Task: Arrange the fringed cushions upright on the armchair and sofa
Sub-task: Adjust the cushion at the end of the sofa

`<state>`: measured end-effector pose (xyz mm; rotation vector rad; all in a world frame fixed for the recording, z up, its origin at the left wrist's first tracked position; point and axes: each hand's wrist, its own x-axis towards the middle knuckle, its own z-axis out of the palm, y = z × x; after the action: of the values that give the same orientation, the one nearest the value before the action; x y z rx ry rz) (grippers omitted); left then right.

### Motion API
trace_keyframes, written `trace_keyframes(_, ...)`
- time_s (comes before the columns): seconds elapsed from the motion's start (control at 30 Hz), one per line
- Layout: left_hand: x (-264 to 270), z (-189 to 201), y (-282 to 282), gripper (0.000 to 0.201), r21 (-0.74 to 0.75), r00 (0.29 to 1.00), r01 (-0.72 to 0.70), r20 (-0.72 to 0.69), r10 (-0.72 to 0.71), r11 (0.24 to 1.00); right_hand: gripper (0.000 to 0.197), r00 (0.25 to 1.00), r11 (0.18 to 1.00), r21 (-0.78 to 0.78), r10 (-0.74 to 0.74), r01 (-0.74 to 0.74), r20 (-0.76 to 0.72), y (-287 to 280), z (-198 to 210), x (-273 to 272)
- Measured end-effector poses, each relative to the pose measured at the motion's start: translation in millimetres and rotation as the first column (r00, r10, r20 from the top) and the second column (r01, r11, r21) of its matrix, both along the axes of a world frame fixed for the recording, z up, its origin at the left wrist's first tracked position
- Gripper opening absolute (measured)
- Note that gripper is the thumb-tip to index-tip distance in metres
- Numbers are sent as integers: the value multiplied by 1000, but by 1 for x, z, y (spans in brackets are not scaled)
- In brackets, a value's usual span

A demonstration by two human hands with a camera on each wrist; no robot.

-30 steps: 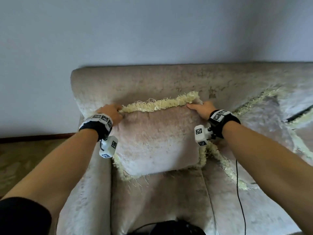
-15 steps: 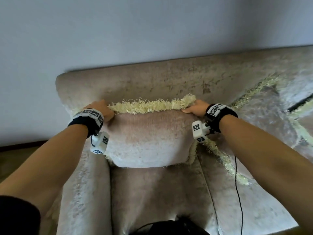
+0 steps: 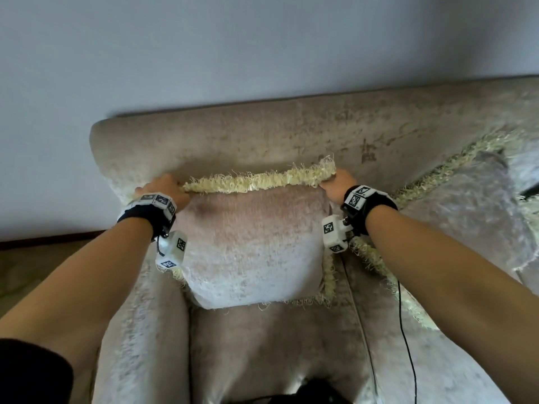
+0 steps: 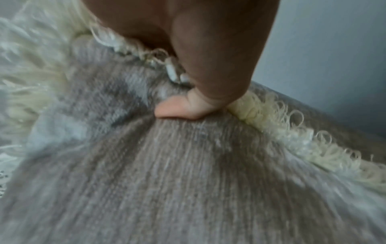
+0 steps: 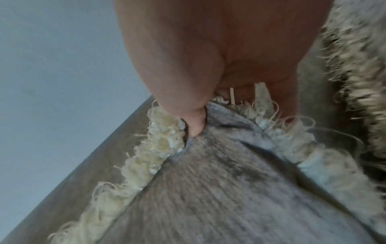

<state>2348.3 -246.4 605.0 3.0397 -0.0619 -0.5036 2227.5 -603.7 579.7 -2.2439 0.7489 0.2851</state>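
One cushion (image 3: pixel 253 246) is standing upright against the sofa (image 3: pixel 291 135) back at its left end, both hands pinching its top corners: the left hand (image 3: pixel 163 189), the right hand (image 3: pixel 338 185). Judging by this, it is nearly placed; a second cushion (image 3: pixel 472 217) is lying tilted alongside, awaiting its turn.

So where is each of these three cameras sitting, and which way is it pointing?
Head: worn on the head, looking down at the sofa; both forearms show, left hand and right hand gripping the cushion.
Left wrist: looks along the left hand at its thumb pressing the cushion's top corner.
Right wrist: likewise, along the right hand.
All share the cushion's cream fringe.
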Motion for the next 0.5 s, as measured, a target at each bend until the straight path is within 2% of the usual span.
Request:
trace_keyframes(0.17,12,8,3,29,-13,999,18,48,-18,1000,14,999,999,-25,-31,32,34,-4,7,15)
trace_keyframes(0.3,13,1,3,33,-34,1000,8,0,-8,999,23,995,990,-106,91,-96,-51,-5,2,17)
trace_keyframes(0.4,18,6,5,31,-44,999,19,-44,-21,999,25,997,990,-129,53,-59,-52,-7,1,22)
trace_keyframes(0.5,17,4,6,30,-47,1000,1,-24,-2,999,22,998,996,-88,5,-11,-64,-8,2,20)
